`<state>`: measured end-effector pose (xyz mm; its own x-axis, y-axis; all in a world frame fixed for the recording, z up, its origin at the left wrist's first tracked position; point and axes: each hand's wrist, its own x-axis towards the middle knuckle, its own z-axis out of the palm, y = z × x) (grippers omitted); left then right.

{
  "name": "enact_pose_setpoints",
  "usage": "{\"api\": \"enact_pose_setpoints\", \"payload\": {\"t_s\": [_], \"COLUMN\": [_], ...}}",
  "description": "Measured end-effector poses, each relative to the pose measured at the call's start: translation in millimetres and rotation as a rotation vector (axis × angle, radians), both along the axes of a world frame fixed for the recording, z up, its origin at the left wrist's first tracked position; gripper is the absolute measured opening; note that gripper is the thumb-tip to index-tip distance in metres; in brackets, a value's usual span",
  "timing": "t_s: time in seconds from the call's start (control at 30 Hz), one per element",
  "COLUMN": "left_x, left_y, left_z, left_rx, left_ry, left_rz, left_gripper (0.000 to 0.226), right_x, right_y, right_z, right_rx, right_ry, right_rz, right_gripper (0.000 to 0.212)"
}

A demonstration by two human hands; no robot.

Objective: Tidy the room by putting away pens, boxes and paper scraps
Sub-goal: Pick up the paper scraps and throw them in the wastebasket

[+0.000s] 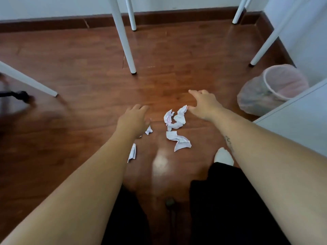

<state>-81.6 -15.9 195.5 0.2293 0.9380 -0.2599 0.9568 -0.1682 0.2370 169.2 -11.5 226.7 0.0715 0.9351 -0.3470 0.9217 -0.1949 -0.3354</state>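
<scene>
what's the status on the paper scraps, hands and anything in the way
Both hands open, left hand and right hand over the paper scraps. Scraps on floor. Waste bin to the right, path unobstructed.

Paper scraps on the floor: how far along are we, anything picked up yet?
Done: nothing visibly; the lined bin looks empty from here. In hand: both hands are open, holding nothing; the right hand touches the top scrap, and the left hand hovers over a small scrap. Left: all the scraps, including the lower one and the strip. No pens or boxes show.
</scene>
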Motion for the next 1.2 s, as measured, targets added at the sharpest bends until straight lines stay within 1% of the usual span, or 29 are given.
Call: {"api": "enact_pose_setpoints", "payload": {"t_s": [0.13,0.27,0.33,0.4,0.43,0.5,0.57,0.63,0.77,0.83,0.93,1.0,1.07,1.1,1.2], "left_x": [-10.0,-17.8,-24.0,-32.2,-37.1,-43.8,-49.0,-52.9,-52.3,-46.6,-40.4,-40.8,-41.7,-41.6,-45.8], "left_y": [-14.4,-30.5,-36.5,-38.4,-38.7,-36.9,-37.1,-36.2,-37.3,-36.9,-36.2,-35.6,-34.1,-33.2,-26.1], "left_z": [-68.0,-128.3,-158.8,-191.1,-205.5,-233.5,-254.4,-271.9,-303.9,-311.3,-316.2,-319.8,-323.2,-322.3,-323.5], "left_rx": [-0.118,-0.302,-0.348,-0.404,-0.427,-0.460,-0.444,-0.422,-0.411,-0.388,-0.328,-0.326,-0.333,-0.338,-0.384], "left_ry": [-0.016,0.020,0.033,0.061,0.069,0.065,0.083,0.102,0.068,0.059,0.022,-0.006,-0.066,-0.081,-0.084], "left_rz": [0.076,0.188,0.212,0.237,0.265,0.327,0.366,0.388,0.386,0.401,0.457,0.502,0.548,0.573,0.714], "left_gripper": [0.046,0.047,0.050,0.054,0.054,0.055,0.060,0.064,0.063,0.057,0.046,0.044,0.039,0.038,0.044], "right_x": [-5.5,-12.2,-16.3,-20.2,-21.7,-23.6,-25.4,-26.2,-24.6,-24.0,-20.9,-17.7,-15.0,-14.3,-13.4], "right_y": [-6.7,-12.9,-15.7,-16.0,-15.8,-13.1,-10.6,-7.6,-7.0,-9.7,-14.2,-14.8,-14.5,-13.7,-1.1], "right_z": [-77.5,-144.7,-172.0,-199.1,-213.5,-244.7,-266.9,-286.6,-315.9,-324.4,-331.1,-326.2,-315.8,-310.0,-297.8], "right_rx": [-0.155,-0.259,-0.294,-0.290,-0.290,-0.309,-0.336,-0.361,-0.387,-0.378,-0.383,-0.380,-0.320,-0.277,-0.132], "right_ry": [0.014,0.035,0.062,0.094,0.105,0.137,0.122,0.102,0.057,0.040,0.006,-0.022,-0.071,-0.089,-0.130], "right_rz": [0.017,0.012,0.020,0.034,0.032,0.023,0.033,0.040,0.003,-0.021,-0.035,-0.045,-0.003,0.048,0.160], "right_gripper": [0.062,0.058,0.053,0.044,0.043,0.051,0.060,0.061,0.070,0.072,0.068,0.055,0.043,0.041,0.045]}}
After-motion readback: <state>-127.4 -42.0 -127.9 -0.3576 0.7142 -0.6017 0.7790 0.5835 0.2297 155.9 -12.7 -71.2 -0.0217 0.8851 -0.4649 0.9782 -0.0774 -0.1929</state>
